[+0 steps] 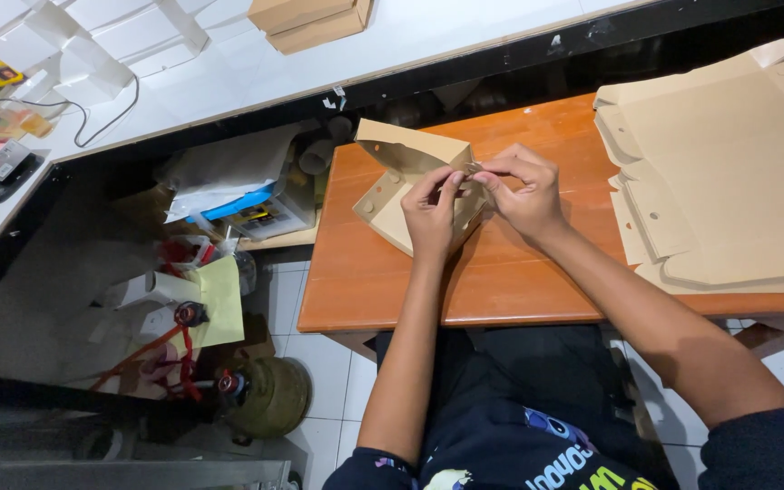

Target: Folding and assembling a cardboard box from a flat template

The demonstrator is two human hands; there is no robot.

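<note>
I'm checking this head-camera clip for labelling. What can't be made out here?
- Part-folded cardboard box: the corner being worked is hidden by the left hand and right hand, head view.
- Stack of flat box blanks: cut off by the right edge.
- Items on the white counter, top left: too small.

Two hands, the left hand and the right hand, hold one half-folded cardboard box. One stack of flat box sheets lies on one wooden table, maybe five sheets; the edges blur together. One gas cylinder sits below.
</note>
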